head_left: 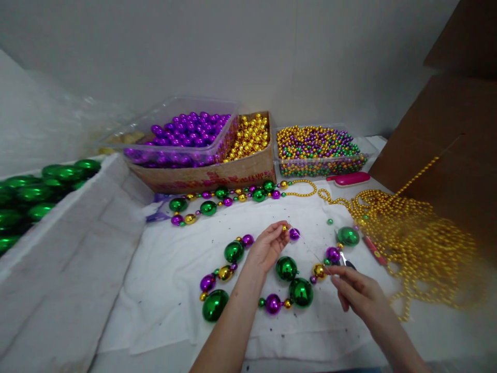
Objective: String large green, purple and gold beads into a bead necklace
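Left hand [267, 248], right hand [359, 295] pinch one thread [310, 252]; two garlands [208, 208].

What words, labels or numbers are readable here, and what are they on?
None reads clearly.
Cardboard box: red print on its front wall, too blurred to read.
Pink tool: no lettering visible.
Bead strand held by left hand and right hand: no writing.

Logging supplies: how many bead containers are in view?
4: foam box left, purple tub, cardboard box, mixed-bead tub along the back; more may hide behind.
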